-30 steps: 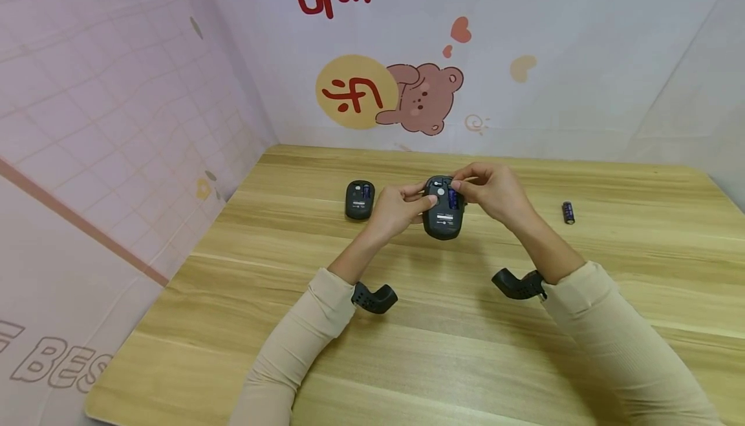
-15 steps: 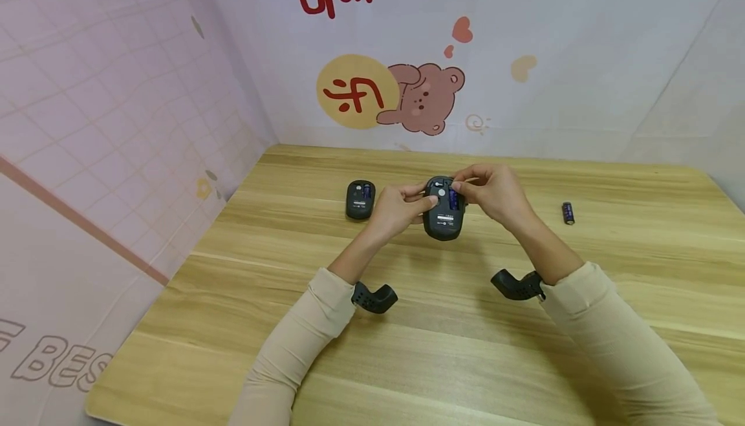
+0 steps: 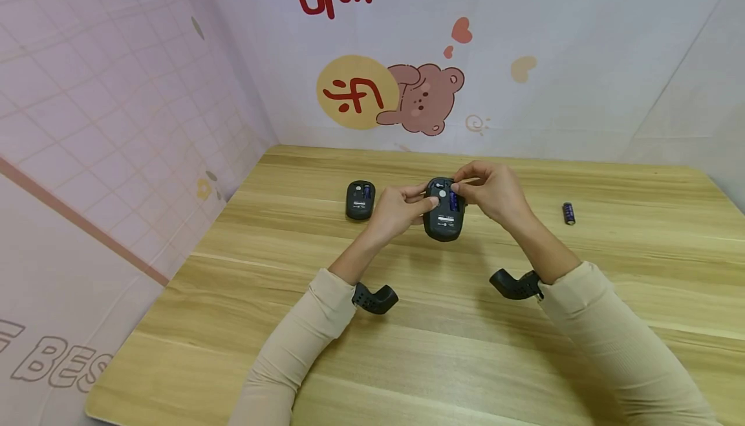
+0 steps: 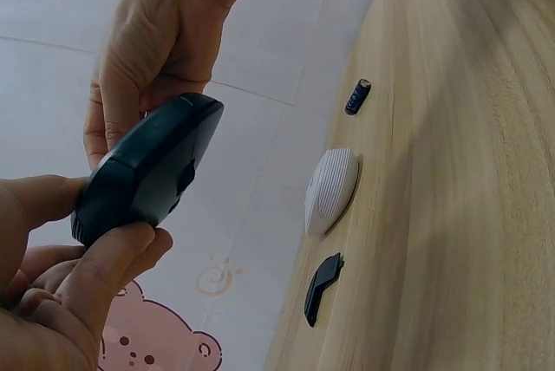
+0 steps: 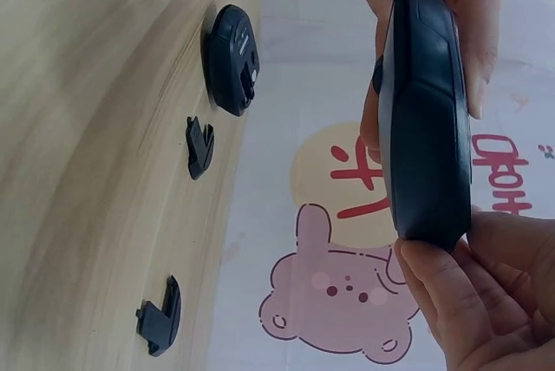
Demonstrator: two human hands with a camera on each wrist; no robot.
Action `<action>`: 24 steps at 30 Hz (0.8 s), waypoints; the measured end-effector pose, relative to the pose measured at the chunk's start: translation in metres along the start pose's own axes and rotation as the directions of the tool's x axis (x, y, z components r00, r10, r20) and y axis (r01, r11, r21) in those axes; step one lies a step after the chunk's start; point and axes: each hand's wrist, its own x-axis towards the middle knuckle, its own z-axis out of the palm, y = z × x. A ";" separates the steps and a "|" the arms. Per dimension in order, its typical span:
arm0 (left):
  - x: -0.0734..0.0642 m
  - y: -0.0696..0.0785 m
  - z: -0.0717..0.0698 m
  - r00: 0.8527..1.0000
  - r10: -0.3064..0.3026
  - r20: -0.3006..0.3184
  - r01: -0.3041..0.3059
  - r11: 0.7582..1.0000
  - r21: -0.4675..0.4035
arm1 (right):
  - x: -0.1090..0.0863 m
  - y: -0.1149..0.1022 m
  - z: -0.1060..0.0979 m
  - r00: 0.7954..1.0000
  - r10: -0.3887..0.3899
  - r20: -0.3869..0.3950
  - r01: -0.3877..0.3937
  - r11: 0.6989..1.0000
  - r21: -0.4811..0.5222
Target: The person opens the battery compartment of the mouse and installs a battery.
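Note:
My left hand (image 3: 397, 211) grips a black computer mouse (image 3: 443, 231) above the table, its underside turned up toward the head camera and its battery bay uncovered. Inside the bay lies a blue battery (image 3: 453, 202). At the bay's upper end, my right hand (image 3: 493, 192) pinches the mouse's far edge, thumb at the battery's end and fingers behind. In the right wrist view, the mouse (image 5: 429, 141) appears edge-on between both hands. A second, similar mouse (image 3: 359, 211) lies underside up on the table to the left, also holding a battery.
One loose battery (image 3: 568, 214) lies at the right on the wooden table (image 3: 431, 361). Behind the hands, hidden in the head view, are a white ribbed rounded object (image 4: 334, 189) and black plastic covers (image 5: 200, 149). A printed cloth (image 3: 582, 90) hangs behind the table.
Almost nothing differs. Both hands keep their hold on the mouse, which sits very slightly lower in the head view.

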 end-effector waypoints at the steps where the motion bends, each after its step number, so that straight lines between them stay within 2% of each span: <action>1: 0.000 0.000 0.000 1.000 0.000 0.002 0.000 1.000 0.002 | 0.000 0.001 0.000 1.000 0.000 -0.004 0.000 1.000 -0.002; 8: 0.001 0.000 0.001 1.000 -0.002 0.012 0.002 1.000 0.005 | 0.001 0.002 0.002 1.000 -0.005 -0.027 0.004 1.000 -0.013; 16: 0.003 0.000 0.001 0.999 -0.035 0.000 0.035 0.999 -0.003 | -0.001 0.003 0.000 1.000 -0.025 -0.019 0.025 1.000 -0.015; 24: 0.009 0.002 0.000 0.999 -0.047 0.017 0.047 0.999 0.009 | -0.002 0.004 -0.002 0.998 -0.031 -0.050 0.034 0.998 0.054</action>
